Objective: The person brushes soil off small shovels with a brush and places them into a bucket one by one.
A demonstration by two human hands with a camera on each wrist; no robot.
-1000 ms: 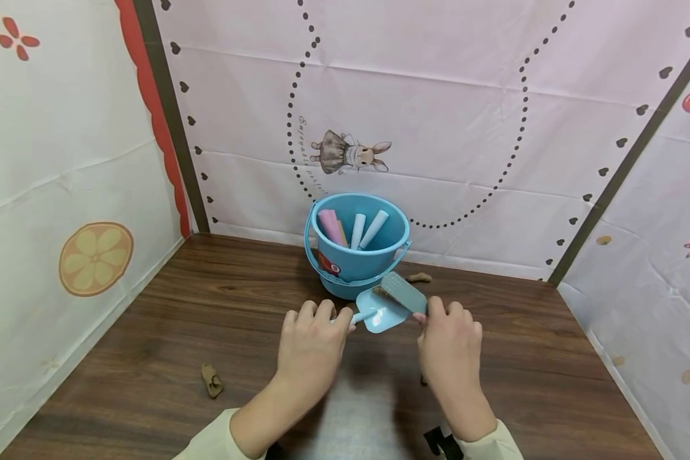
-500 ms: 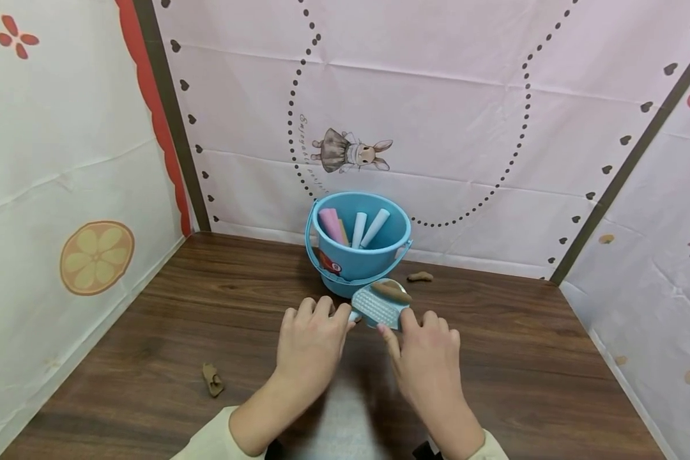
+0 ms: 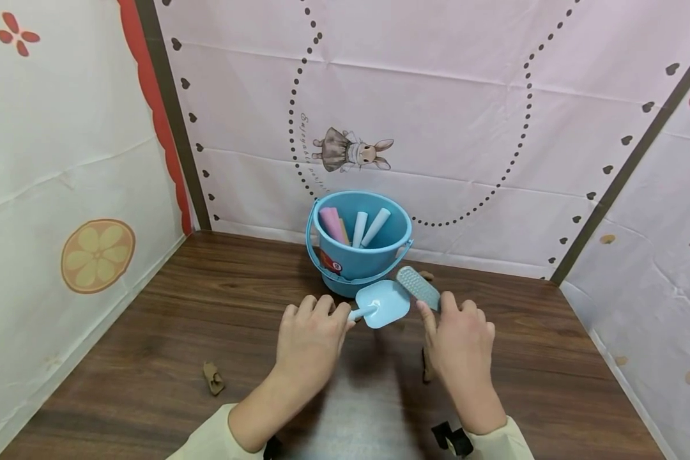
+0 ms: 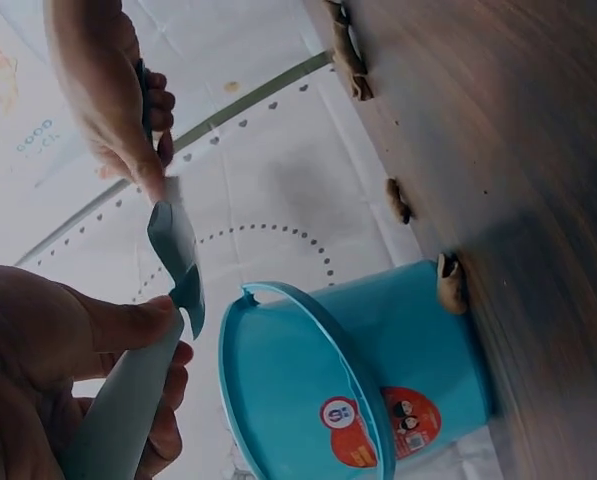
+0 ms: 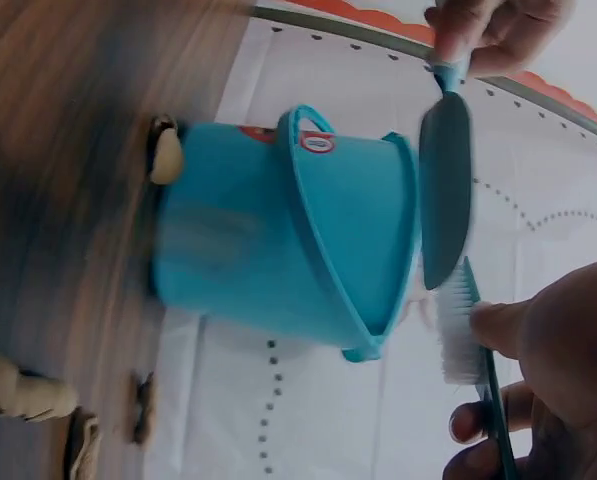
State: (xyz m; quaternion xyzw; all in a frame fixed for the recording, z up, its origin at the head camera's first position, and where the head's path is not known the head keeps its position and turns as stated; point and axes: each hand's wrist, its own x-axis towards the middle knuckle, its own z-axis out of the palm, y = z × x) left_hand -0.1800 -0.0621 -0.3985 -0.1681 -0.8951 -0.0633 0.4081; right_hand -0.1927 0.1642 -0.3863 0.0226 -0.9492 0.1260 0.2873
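My left hand (image 3: 310,345) grips a light blue toy shovel (image 3: 384,303) by its handle, its blade in front of the bucket. In my right hand (image 3: 461,338) is a blue-green brush (image 3: 418,287), held by its handle just right of the blade. Its pale bristles (image 5: 458,340) show in the right wrist view, close to the shovel. Behind both stands a blue bucket (image 3: 353,265) with pink and light blue handles sticking up inside. No brown lump shows on the blade in the head view. A faint blur (image 5: 213,235) crosses the bucket wall; I cannot tell what it is.
Brown lumps lie on the wooden table (image 3: 253,275): one at the left (image 3: 213,378), one partly hidden beside my right forearm (image 3: 427,365), others around the bucket's base, including a pale brown lump (image 5: 165,158). Printed cloth walls (image 3: 437,128) stand behind and at both sides.
The brush crossed over the shovel blade and has swung back to the right. A brown lump seen at the blade half a second ago is gone from it. My left hand barely moved.
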